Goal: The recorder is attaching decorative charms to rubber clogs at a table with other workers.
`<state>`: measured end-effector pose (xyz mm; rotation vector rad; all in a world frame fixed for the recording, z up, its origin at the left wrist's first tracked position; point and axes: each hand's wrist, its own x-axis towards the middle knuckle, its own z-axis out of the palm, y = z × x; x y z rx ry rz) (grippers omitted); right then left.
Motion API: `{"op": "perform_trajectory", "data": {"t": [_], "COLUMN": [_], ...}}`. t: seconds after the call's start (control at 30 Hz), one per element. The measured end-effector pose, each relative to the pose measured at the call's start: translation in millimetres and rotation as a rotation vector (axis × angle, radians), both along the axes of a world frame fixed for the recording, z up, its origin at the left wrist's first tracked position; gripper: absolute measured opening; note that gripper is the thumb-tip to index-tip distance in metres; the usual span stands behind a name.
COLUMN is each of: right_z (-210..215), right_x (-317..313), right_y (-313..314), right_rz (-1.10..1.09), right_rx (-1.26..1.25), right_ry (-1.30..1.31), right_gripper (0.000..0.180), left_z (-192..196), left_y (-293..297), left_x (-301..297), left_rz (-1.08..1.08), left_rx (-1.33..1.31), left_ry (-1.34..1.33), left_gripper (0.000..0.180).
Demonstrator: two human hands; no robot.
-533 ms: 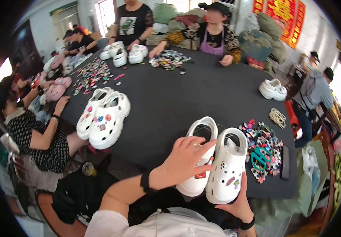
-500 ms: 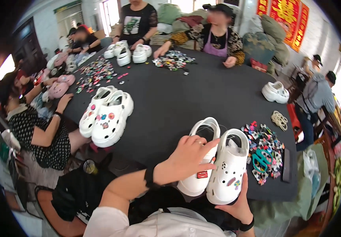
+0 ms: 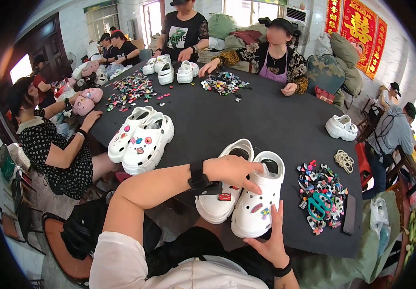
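Note:
Two white clogs stand side by side at the table's near edge. The right clog (image 3: 264, 196) carries a rainbow-like charm and a small purple-and-teal one; the left clog (image 3: 216, 208) has a red car charm. My left hand (image 3: 232, 172) reaches across from the left, index finger at the right clog's foot opening and thumb on its upper; the fingertips are partly hidden. My right hand (image 3: 271, 244) grips the same clog by its toe and outer side. To the right lies a pile of small colourful shoe charms (image 3: 321, 192), with teal-handled scissors (image 3: 319, 206) on top.
A dark phone-like slab (image 3: 349, 214) and a coil of cream cord (image 3: 344, 161) lie at the right. A decorated clog pair (image 3: 146, 144) stands left, a white clog pair (image 3: 341, 127) far right. Several people sit or stand around the dark table (image 3: 246, 115), near more charm piles.
The clog pair has shifted slightly left and nearer to me in the picture. My left hand has moved from the upper's front up to the right clog's opening. My right hand stays on its toe.

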<state>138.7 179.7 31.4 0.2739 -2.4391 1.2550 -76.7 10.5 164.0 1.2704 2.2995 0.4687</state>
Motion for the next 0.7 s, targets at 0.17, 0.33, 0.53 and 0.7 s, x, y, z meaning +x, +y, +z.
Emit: {"op": "perform_trajectory", "data": {"t": [0.17, 0.33, 0.53, 0.7], "right_z": [6.2, -4.7, -3.7, 7.3], "right_x": [-2.1, -6.2, -7.9, -8.5], "right_y": [24.0, 53.2, 50.2, 41.9], "right_rz": [0.001, -0.139, -0.204, -0.252], "right_rx": [-0.084, -0.340, -0.364, -0.149], "right_ry": [-0.068, -0.042, -0.086, -0.045], "right_gripper": [0.098, 0.059, 0.043, 0.033], "left_z": [-8.0, -6.0, 16.7, 17.0], "left_y": [-7.3, -51.9, -141.0, -172.2], "left_x": [-1.3, -18.9, -62.0, -82.6], "left_rz": [-0.016, -0.006, 0.075, 0.160], "left_rx": [0.117, 0.146, 0.011, -0.010], "left_ry": [0.093, 0.152, 0.338, 0.301], "left_gripper": [0.064, 0.060, 0.056, 0.058]}}
